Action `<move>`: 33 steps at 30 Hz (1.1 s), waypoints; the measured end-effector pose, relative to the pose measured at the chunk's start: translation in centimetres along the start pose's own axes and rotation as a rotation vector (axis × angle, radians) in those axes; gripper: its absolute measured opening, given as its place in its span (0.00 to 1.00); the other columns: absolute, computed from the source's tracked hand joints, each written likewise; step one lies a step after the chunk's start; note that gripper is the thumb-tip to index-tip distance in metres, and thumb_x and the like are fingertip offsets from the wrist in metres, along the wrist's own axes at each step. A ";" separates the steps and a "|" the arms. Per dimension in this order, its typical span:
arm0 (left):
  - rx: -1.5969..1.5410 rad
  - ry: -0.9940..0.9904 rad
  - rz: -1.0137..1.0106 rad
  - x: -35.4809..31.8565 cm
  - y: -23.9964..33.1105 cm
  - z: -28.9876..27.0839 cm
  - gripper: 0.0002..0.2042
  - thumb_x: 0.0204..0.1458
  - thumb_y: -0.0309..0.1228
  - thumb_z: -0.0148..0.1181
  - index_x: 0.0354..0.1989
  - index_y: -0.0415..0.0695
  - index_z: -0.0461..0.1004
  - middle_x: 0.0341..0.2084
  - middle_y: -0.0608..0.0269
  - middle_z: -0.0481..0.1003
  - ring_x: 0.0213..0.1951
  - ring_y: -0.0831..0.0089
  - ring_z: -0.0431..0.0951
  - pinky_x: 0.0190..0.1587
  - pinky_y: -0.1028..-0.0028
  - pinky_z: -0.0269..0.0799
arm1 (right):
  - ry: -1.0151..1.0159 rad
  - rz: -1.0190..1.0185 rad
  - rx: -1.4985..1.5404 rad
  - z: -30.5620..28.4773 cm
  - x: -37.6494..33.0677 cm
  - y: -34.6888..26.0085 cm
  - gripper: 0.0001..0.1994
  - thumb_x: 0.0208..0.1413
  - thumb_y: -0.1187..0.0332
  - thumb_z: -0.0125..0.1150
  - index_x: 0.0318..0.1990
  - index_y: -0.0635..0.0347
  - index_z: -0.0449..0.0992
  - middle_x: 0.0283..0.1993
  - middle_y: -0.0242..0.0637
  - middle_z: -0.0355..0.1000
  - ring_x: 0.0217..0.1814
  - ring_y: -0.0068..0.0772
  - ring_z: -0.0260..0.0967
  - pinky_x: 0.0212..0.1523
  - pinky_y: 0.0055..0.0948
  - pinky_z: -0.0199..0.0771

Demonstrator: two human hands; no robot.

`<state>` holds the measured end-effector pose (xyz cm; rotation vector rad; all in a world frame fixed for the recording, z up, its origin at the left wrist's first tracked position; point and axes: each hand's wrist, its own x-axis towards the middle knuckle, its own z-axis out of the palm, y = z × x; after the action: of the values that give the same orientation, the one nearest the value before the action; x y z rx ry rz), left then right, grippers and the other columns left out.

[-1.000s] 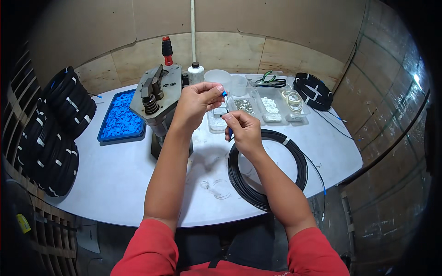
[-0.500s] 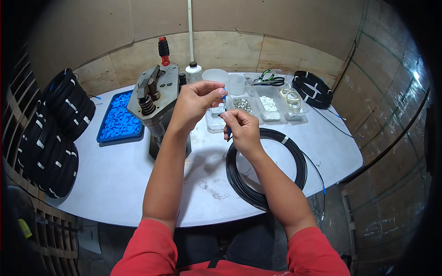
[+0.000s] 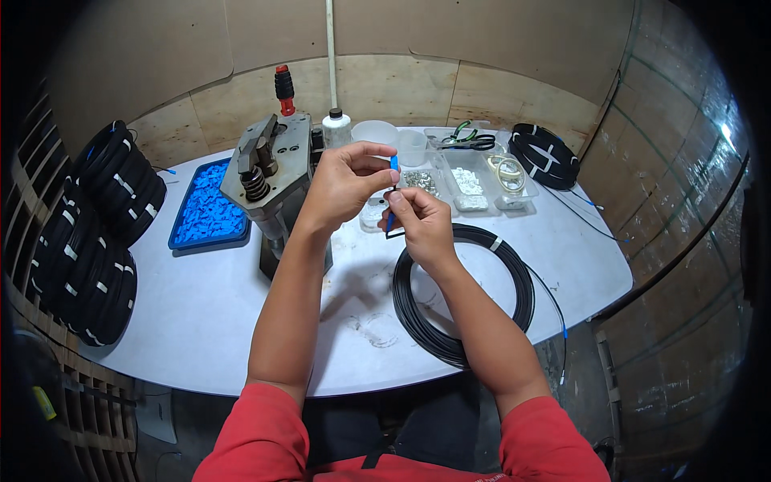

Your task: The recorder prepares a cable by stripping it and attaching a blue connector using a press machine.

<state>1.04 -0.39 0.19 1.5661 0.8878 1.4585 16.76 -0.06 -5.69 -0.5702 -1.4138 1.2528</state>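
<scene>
My left hand [image 3: 344, 183] pinches a small blue plastic connector piece [image 3: 394, 162] between thumb and fingertips, above the middle of the table. Just below it, my right hand [image 3: 427, 225] is closed on a thin black cable [image 3: 395, 235] with a blue sleeve [image 3: 390, 220] on it. The cable lines up under the blue piece; whether it enters the piece is too small to tell. Beneath my right forearm lies a coil of black cable [image 3: 526, 281], tied with white bands, its other tail hanging over the table's front edge.
At left stand a metal press [image 3: 289, 153] and a blue tray [image 3: 175, 241] of blue plastic parts. Behind my hands are clear boxes of small parts [image 3: 470, 189], a white bottle [image 3: 337, 130] and scissors [image 3: 480, 143]. Cable coils [image 3: 546, 157] sit far right, with more stacked [image 3: 88, 265] far left.
My two hands have drawn slightly closer together. More of the blue piece shows in my left fingers, and the blue sleeve and bent cable below my right fingers are now more visible.
</scene>
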 end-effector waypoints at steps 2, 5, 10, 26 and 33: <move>0.034 0.041 0.041 0.1 0.0 0.0 0.16 0.48 0.22 0.68 0.47 0.33 0.77 0.35 0.53 0.81 0.37 0.73 0.81 0.42 0.74 0.77 | -0.035 -0.032 0.004 -0.2 0.1 0.3 0.10 0.64 0.67 0.57 0.43 0.66 0.77 0.33 0.36 0.77 0.36 0.26 0.76 0.37 0.26 0.76; 0.073 0.098 0.025 0.0 0.7 0.2 0.17 0.49 0.22 0.68 0.48 0.34 0.76 0.36 0.55 0.81 0.39 0.74 0.80 0.46 0.74 0.76 | -0.082 -0.029 -0.098 -0.5 0.2 0.8 0.10 0.63 0.69 0.57 0.43 0.67 0.78 0.35 0.37 0.78 0.41 0.26 0.75 0.45 0.27 0.75; 0.026 0.152 0.054 0.1 0.3 0.0 0.17 0.49 0.23 0.68 0.48 0.34 0.76 0.37 0.55 0.81 0.39 0.75 0.80 0.45 0.75 0.76 | -0.126 -0.003 -0.264 -0.4 0.1 1.3 0.10 0.61 0.68 0.58 0.38 0.67 0.80 0.33 0.35 0.79 0.36 0.19 0.74 0.41 0.22 0.73; -0.026 0.054 0.020 0.2 0.0 -0.4 0.16 0.48 0.22 0.68 0.47 0.35 0.77 0.35 0.55 0.80 0.38 0.75 0.79 0.43 0.73 0.76 | -0.127 0.022 -0.088 -0.2 0.1 0.3 0.12 0.67 0.65 0.52 0.45 0.67 0.75 0.31 0.33 0.75 0.34 0.20 0.71 0.39 0.24 0.73; -0.040 0.038 -0.069 0.3 0.0 -0.5 0.13 0.51 0.22 0.63 0.46 0.35 0.78 0.34 0.59 0.80 0.35 0.78 0.77 0.39 0.77 0.74 | -0.107 -0.002 -0.078 -0.4 0.2 0.6 0.11 0.67 0.64 0.54 0.43 0.64 0.75 0.29 0.31 0.76 0.30 0.17 0.71 0.33 0.21 0.72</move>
<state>0.56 -0.05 0.32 1.4694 0.9197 1.4527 16.90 0.43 -6.18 -0.5615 -1.5582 1.2464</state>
